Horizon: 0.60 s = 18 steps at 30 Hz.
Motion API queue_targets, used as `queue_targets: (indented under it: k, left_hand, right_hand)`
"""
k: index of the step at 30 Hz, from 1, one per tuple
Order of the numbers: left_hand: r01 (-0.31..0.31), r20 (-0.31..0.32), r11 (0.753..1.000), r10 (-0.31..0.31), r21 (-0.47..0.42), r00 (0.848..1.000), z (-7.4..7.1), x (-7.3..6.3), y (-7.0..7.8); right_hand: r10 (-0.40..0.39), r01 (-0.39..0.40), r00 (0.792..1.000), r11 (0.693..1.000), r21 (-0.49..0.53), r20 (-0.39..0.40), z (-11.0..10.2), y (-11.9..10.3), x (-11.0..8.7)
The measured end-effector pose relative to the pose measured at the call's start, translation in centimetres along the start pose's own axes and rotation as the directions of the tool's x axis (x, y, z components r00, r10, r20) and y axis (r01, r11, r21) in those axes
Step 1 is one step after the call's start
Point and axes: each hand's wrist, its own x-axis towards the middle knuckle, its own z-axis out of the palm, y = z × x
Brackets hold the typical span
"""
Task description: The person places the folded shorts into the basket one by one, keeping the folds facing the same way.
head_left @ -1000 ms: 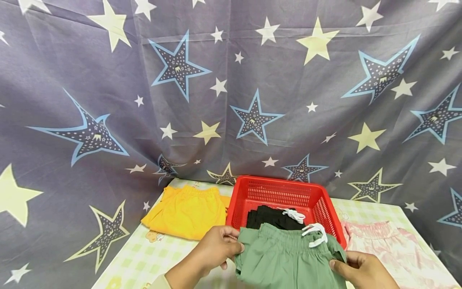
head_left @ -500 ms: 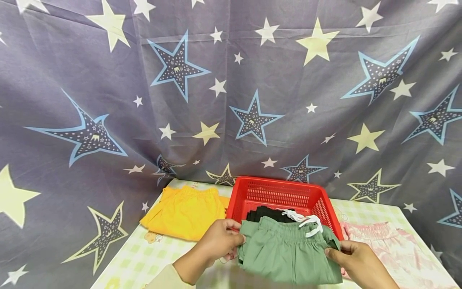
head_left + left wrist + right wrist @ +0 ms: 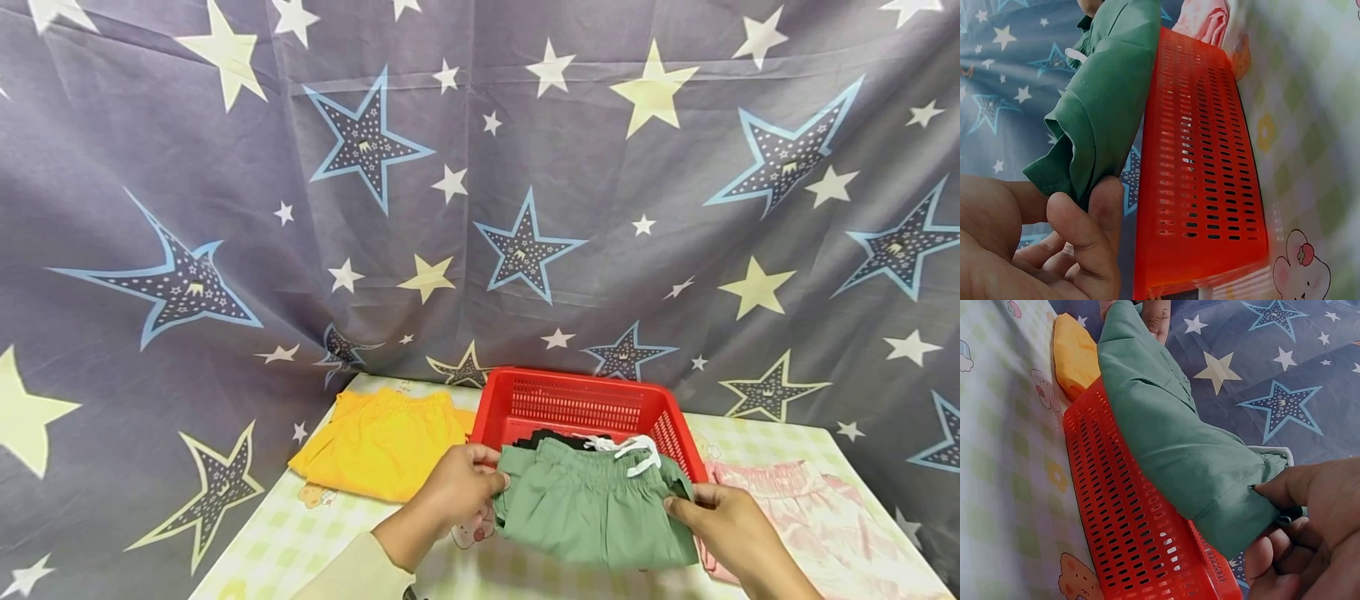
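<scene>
Green shorts [image 3: 592, 508], folded, with a gathered waistband and a white drawstring [image 3: 637, 454], are held up between both hands over the front of a red plastic basket [image 3: 577, 400]. My left hand [image 3: 461, 487] pinches their left edge between thumb and fingers; the left wrist view shows the folded layers of the green shorts [image 3: 1110, 94] there. At the opposite edge my right hand [image 3: 720, 525] grips the cloth, thumb on top. Inside the basket lies a black folded garment [image 3: 543, 437] with a white cord, mostly hidden behind the green shorts.
Yellow folded shorts [image 3: 382, 442] lie left of the basket, and a pale pink garment [image 3: 810, 525] lies to its right. All rest on a table with a green-checked cloth [image 3: 277, 542]. A grey star-printed curtain [image 3: 480, 208] hangs close behind.
Both hands have moved the green shorts forward, farther over the basket. They now cover more of the black garment. Both grips stay the same.
</scene>
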Motion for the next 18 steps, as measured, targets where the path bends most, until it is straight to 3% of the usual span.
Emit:
queue_targets:
  k: [6,12,18]
  left_hand:
    - [0.005,-0.027,1.000,-0.005,0.018,1.000,0.0,1.0,-0.2]
    - [-0.045,-0.052,0.996,0.050,0.080,0.997,-0.2,2.0,-0.3]
    - [-0.072,-0.061,0.995,0.076,0.073,0.995,-0.2,2.8,-0.3]
  right_hand:
    - [0.019,-0.019,1.000,0.999,-0.027,-0.001,0.3,-0.1,1.0]
    - [0.005,-0.005,1.000,1.000,-0.014,-0.025,0.7,-0.2,1.6]
    - [-0.012,0.011,0.998,1.000,-0.007,-0.066,0.9,-0.6,2.2]
